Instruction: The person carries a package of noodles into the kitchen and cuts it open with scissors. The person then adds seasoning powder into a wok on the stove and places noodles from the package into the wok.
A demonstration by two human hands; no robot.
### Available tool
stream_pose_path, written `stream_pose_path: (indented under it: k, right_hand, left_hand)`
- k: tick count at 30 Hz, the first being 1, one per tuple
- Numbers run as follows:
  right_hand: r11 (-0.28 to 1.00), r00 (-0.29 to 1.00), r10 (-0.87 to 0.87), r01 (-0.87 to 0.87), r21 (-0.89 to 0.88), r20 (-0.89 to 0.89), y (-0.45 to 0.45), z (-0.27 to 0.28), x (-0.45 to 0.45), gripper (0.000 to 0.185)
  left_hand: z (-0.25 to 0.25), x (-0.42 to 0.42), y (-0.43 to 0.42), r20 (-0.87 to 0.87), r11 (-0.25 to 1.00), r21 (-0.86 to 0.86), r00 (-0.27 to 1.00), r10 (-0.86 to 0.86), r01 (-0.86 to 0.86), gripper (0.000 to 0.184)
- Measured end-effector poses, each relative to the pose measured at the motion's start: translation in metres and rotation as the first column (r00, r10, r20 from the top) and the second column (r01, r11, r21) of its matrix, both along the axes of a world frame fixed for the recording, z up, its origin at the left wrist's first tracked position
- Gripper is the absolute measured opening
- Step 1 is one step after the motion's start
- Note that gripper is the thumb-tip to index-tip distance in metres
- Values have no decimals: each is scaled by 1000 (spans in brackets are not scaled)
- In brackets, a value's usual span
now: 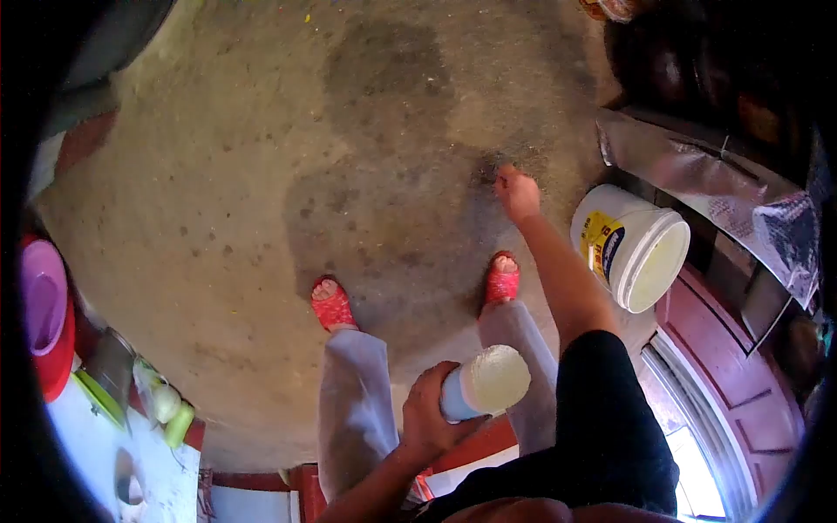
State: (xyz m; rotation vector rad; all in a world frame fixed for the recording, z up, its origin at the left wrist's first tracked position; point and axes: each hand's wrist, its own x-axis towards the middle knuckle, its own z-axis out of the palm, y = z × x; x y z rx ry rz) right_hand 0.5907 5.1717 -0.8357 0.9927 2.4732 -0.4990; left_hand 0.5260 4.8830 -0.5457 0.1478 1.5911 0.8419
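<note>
My left hand (427, 410) is wrapped round the side of a pale blue and white tub (462, 397), close to my body. Pale, off-white stuff (500, 376) fills the tub's round mouth; I cannot tell whether it is powder or grain. My right hand (519, 192) reaches forward above the floor with the fingers curled together. Whatever those fingers hold, if anything, is hidden. A dark smudge (497, 166) lies on the floor by the fingertips.
A white bucket (602, 218) with a yellow label stands at right, beside silvery sheeting (689, 157). My feet in red slippers (333, 307) stand on the bare brown floor (235, 192), which has darker patches. Left, a white table (161, 462) bears basins and green items. Right is a pink door (728, 357).
</note>
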Motion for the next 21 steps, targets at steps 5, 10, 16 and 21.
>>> stream_pose_path:
  k: [5, 10, 16, 21]
  right_hand:
    - [994, 960, -98, 80, -78, -263, 18, 99, 63, 10]
    - [918, 884, -370, 395, 35, -285, 65, 170, 113, 9]
    - [857, 950, -305, 302, 418, -63, 126, 240, 200, 15]
    - [855, 937, -297, 174, 489, 185, 130, 228, 202, 14]
  left_hand:
    - [1, 3, 11, -94, 997, 59, 994, 57, -52, 72]
    - [-1, 4, 18, -42, 994, 62, 995, 89, -86, 70]
    - [-4, 11, 21, -1, 973, 62, 975, 224, -224, 70]
    - [-9, 7, 18, -22, 988, 45, 989, 146, -145, 71]
